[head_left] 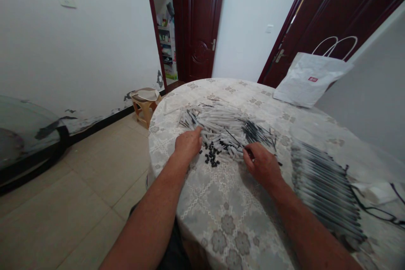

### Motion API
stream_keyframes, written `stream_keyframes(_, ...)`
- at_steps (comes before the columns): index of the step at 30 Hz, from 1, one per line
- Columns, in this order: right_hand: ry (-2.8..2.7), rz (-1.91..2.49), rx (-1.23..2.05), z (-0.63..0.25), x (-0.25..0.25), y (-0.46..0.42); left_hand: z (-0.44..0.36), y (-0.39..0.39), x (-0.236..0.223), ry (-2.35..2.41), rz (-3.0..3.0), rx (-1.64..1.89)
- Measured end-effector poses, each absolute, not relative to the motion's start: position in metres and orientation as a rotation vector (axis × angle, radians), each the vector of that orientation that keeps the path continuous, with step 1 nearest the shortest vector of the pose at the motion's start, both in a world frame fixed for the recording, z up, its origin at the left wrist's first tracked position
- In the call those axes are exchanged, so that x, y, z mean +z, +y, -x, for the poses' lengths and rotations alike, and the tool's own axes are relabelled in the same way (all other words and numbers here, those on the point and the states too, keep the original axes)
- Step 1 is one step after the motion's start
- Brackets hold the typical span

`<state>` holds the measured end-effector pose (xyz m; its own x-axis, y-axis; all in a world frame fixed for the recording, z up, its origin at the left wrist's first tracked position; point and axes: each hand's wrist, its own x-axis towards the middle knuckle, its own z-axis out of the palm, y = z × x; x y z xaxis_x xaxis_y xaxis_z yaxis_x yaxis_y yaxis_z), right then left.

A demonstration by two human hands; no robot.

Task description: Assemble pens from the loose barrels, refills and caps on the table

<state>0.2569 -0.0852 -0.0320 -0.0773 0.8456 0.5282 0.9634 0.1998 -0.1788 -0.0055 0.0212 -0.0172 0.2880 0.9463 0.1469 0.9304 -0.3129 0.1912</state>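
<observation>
My left hand (pixel 189 145) is at the near left edge of a pile of whitish pen barrels (pixel 218 114). Its fingers are closed, and whatever they pinch is hidden. My right hand (pixel 262 161) has its fingers curled together at the pile's right side. From its fingertips a thin dark stick, which looks like a pen refill (pixel 233 137), points up and left over the barrels. Small black caps (pixel 212 155) lie scattered between my hands. Just beyond my right hand is a bunch of dark refills (pixel 255 131).
Right of my right forearm, many dark-cored pens (pixel 325 190) lie in a row on the patterned tablecloth (pixel 226 228). Eyeglasses (pixel 379 213) lie beyond them. A white paper bag (pixel 311 78) stands at the back right. A stool (pixel 144 103) is on the floor left of the table.
</observation>
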Motion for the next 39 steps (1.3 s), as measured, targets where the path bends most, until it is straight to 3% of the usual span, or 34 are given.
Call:
stream_keyframes(15, -1.967, 1.679, -0.305, -0.256, -0.033, -0.085, 0.012, 0.014, -0.021, 1.635, -2.532, 0.203)
stream_keyframes(24, -2.003, 1.675, -0.316, -0.259, -0.037, -0.084, 0.038, 0.002, -0.016, 1.145, -2.429, 0.526)
stream_keyframes(30, -2.005, 1.660, -0.339, -0.257, -0.039, -0.085, 0.056, 0.008, -0.001, 1.148, -2.289, 0.837)
stream_keyframes(39, -2.050, 1.653, -0.275, -0.250, -0.036, -0.086, 0.057, 0.013, -0.007, 1.158, -2.009, 0.816)
